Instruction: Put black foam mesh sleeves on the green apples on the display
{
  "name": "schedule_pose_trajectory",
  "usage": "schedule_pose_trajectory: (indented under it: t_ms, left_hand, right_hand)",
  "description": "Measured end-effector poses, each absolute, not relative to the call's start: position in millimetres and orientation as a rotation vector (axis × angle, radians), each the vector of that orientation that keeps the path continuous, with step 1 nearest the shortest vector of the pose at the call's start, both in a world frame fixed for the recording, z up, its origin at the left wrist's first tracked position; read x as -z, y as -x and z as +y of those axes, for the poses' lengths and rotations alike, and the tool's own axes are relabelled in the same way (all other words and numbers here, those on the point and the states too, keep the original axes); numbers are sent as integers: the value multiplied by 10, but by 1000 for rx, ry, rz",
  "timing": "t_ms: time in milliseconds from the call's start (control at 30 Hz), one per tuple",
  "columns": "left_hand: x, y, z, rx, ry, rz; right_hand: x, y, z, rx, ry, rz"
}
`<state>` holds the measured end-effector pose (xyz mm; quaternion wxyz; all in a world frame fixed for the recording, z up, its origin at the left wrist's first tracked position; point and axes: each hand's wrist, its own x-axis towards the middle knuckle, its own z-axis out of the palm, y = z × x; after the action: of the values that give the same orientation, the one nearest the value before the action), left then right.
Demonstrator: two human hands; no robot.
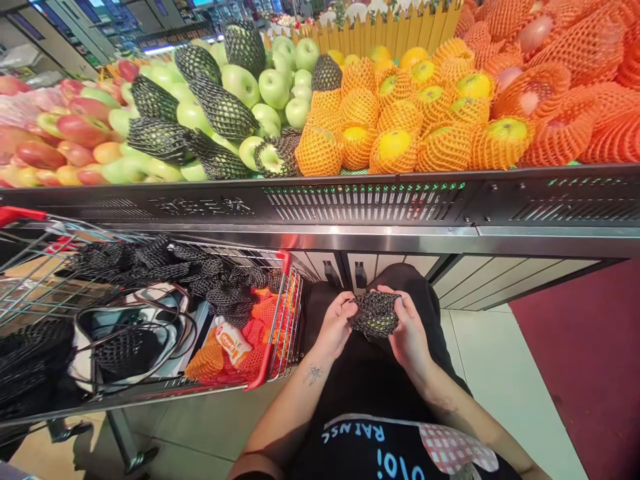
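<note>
Left hand and right hand are gripping a black-netted fruit, lower centre; upper left, some apples are wearing nets, many sitting bare

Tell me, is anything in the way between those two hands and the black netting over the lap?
Nothing visible: the left hand and right hand hold the black netting directly, one at each side.

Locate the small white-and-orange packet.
In the head view, the packet lies left of centre inside the shopping cart, on the orange netting, to the left of the person's left hand.
</note>
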<state>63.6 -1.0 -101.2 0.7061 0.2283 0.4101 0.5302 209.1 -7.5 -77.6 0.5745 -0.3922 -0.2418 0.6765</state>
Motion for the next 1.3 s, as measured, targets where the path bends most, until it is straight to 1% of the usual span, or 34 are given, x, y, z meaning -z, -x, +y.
schedule_pose_trajectory:
  t_ms: [100,233,433,600,667,733,833,967,1133,1200,1300]
  left_hand:
    - [1098,-659,-45,-1123,-496,884]
    - [1129,-732,-153,-1018,-477,731]
    - [1147,-790,-248,-1141,-499,735]
    - [1202,-762,-175,-1267,-438,780]
    - [1230,-754,-148,-1288,-412,829]
    - [1256,-752,-141,-1277,-427,860]
    - [1296,-750,-165,-1229,-574,844]
    - [1355,-738,-200,-1142,-843,853]
    - [1371,-722,-200,-1072,-957,856]
    - [1351,-714,-200,-1071,-970,838]
    - [1325,-702,-201,-1122,-1002,855]
  right_hand:
    - [780,-2122,-49,-1621,900,-540]
    - [780,-2146,-3,-1703,904,-546]
    - [791,-2291,202,-1699,935,-607]
    - [844,-2390,229,-1980,904,-680]
    - [896,-2385,210,-2027,940,-718]
    - [946,-2370,213,-2017,958,-741]
    - [968,-2366,268,-1913,957,-717]
    - [860,-2421,346,-1825,953,-729]
    - [699,-2497,386,-1969,860,-834]
    - [733,-2495,417,-2027,837,-840]
    - [919,-2447,467,-2025,870,-708]
